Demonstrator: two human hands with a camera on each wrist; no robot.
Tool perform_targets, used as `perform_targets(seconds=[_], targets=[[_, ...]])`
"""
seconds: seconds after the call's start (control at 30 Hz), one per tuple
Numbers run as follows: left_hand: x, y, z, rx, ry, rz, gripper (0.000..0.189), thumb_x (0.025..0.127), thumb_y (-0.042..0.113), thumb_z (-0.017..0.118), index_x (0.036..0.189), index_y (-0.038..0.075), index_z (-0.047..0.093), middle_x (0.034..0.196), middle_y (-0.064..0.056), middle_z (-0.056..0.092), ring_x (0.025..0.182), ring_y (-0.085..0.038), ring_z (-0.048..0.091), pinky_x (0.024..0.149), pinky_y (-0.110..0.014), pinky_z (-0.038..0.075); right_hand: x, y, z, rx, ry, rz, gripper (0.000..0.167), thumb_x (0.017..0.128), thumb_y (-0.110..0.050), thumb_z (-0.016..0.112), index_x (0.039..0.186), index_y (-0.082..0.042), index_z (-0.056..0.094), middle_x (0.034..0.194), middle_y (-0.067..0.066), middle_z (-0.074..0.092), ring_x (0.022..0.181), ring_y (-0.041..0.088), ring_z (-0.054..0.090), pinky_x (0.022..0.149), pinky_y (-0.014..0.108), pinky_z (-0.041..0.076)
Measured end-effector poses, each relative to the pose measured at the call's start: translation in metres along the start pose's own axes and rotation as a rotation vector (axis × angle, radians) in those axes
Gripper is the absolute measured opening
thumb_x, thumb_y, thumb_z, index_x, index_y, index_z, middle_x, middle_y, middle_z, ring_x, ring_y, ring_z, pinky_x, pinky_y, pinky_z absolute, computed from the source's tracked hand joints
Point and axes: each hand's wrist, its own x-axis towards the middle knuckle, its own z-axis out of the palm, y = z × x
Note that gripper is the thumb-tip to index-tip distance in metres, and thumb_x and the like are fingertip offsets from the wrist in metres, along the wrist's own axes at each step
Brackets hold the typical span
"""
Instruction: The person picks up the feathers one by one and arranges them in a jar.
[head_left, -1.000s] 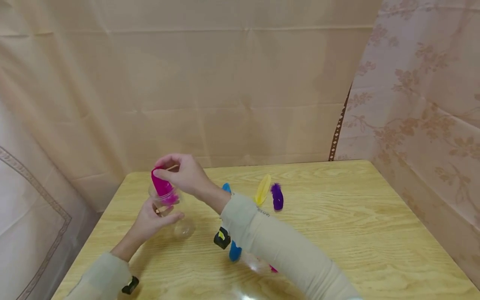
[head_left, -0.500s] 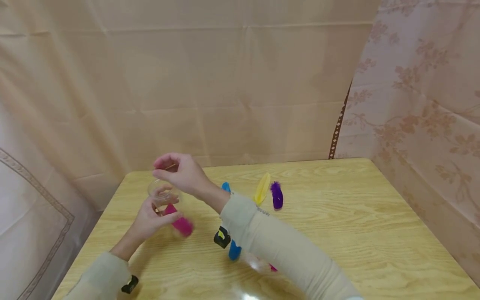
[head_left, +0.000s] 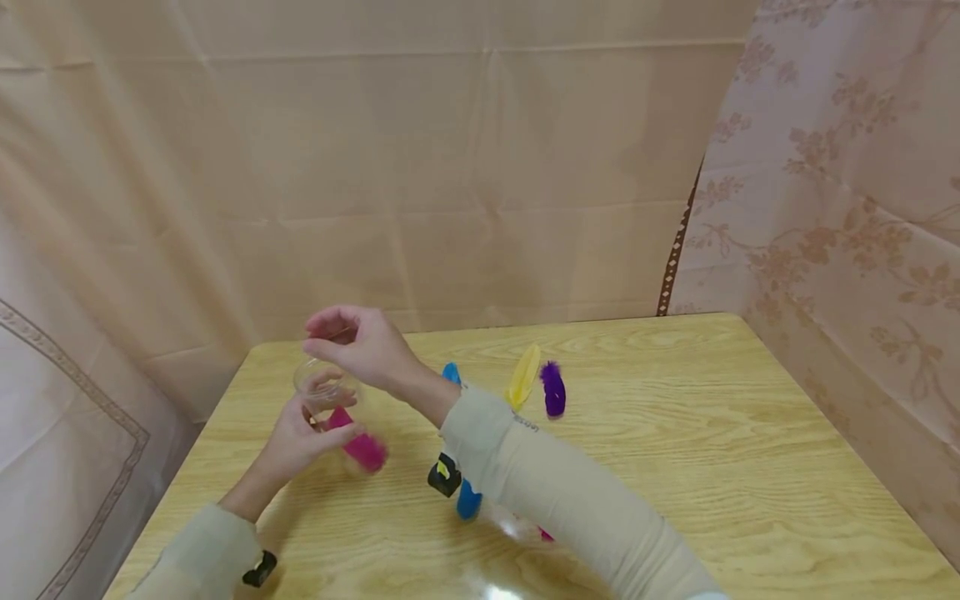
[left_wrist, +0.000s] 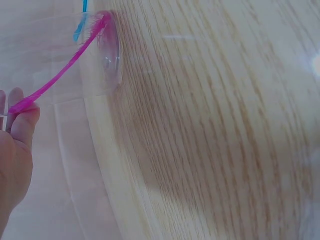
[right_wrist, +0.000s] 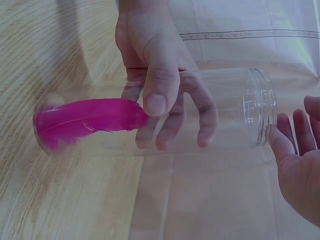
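Note:
My left hand [head_left: 292, 446] grips a clear, tilted jar [right_wrist: 230, 110] around its side, with the thumb across the near face and the other fingers visible through the wall. A magenta feather [right_wrist: 90, 117] lies lengthwise inside, its fluffy end at the jar's base. Its other end reaches close to the thumb. In the left wrist view the same feather [left_wrist: 60, 72] slants through the clear wall. Just above the jar's mouth is my right hand [head_left: 367, 346], fingers loosely bent and holding nothing; the right wrist view has it beside the threaded rim.
On the wood-grain table [head_left: 675, 467] lie a yellow feather [head_left: 524, 377], a purple feather [head_left: 553, 390] and a blue feather [head_left: 468, 500]. Another blue piece [head_left: 451, 372] and a magenta bit [head_left: 546, 534] are partly hidden by the right arm. Fabric hangs behind the table.
One second ago my right hand pinched the magenta feather at the jar's mouth. It let go, and the feather dropped to the jar's bottom. Both hands have stayed nearly in place.

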Motion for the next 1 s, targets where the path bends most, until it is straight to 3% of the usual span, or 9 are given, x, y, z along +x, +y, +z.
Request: perform_targets(seconds=[0.43,0.77,0.87,1.0], targets=[[0.001,-0.002,0.0,0.032,0.002,-0.003,0.037,0.082,0.005,0.084,0.116,-0.003,0.072,0.144,-0.004,0.045,0.114,-0.01,0.058,0.078,-0.029,0.056,-0.004,-0.002,-0.006,-0.001,-0.006,-0.024,0.024,0.094,-0.014,0.074,0.116,-0.006,0.07,0.099,-0.003,0.072,0.09,0.006,0.065,0.084,0.021,0.052],[0.001,-0.002,0.001,0.011,0.025,0.028,0.061,0.08,0.0,0.085,0.134,-0.001,0.055,0.126,0.002,0.066,0.109,-0.003,0.064,0.07,-0.027,0.056,-0.006,0.0,-0.026,0.032,0.002,-0.01,0.032,0.094,-0.007,0.073,0.125,-0.002,0.065,0.107,0.007,0.073,0.097,0.014,0.069,0.087,0.024,0.054],[0.001,-0.002,0.001,0.002,0.025,0.023,0.066,0.08,-0.001,0.084,0.137,0.001,0.051,0.121,0.008,0.068,0.109,-0.002,0.064,0.071,-0.027,0.056,-0.007,0.002,-0.033,0.036,-0.009,0.027,0.038,0.094,-0.009,0.073,0.13,-0.003,0.063,0.114,0.01,0.071,0.1,0.018,0.069,0.087,0.025,0.055],[0.0,-0.002,0.001,-0.029,0.018,0.019,0.072,0.079,-0.003,0.084,0.139,0.004,0.045,0.118,0.005,0.072,0.108,-0.004,0.066,0.075,-0.028,0.056,-0.011,0.003,-0.043,0.001,-0.019,0.075,0.045,0.094,-0.014,0.074,0.136,-0.007,0.06,0.119,0.006,0.07,0.104,0.017,0.067,0.086,0.026,0.055]])
